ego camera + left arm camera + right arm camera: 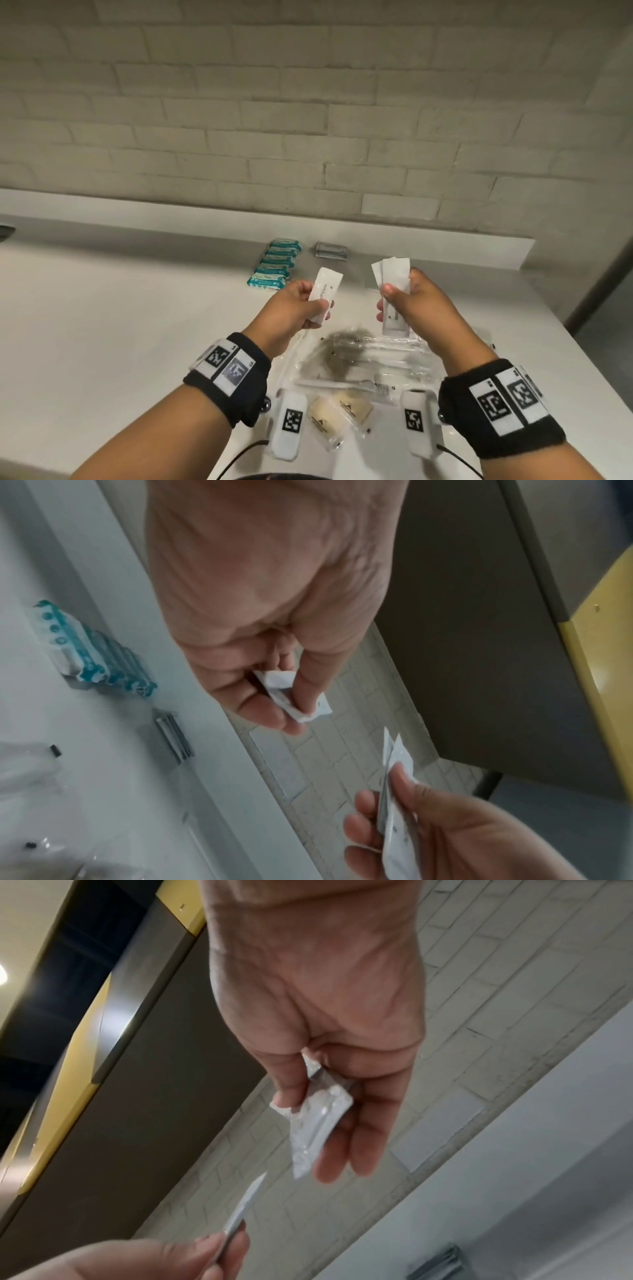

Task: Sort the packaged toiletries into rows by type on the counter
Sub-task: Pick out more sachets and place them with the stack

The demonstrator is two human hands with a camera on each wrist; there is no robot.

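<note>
My left hand (310,306) pinches one white sachet (325,294) above the counter (120,308). My right hand (397,305) holds a small fan of white sachets (394,284) between thumb and fingers. In the left wrist view the single sachet (294,693) sits between thumb and fingertips, with the right hand's sachets (397,777) below it. The right wrist view shows the fanned sachets (315,1118) against my fingers. A row of teal wipe packs (277,263) and a stack of grey packets (331,251) lie at the back of the counter.
Clear plastic-wrapped items (363,356) and two beige soap packets (339,409) lie in a pile near the front edge, beneath my wrists. A brick wall (308,120) rises behind the counter's raised ledge. The counter ends at the right (565,325).
</note>
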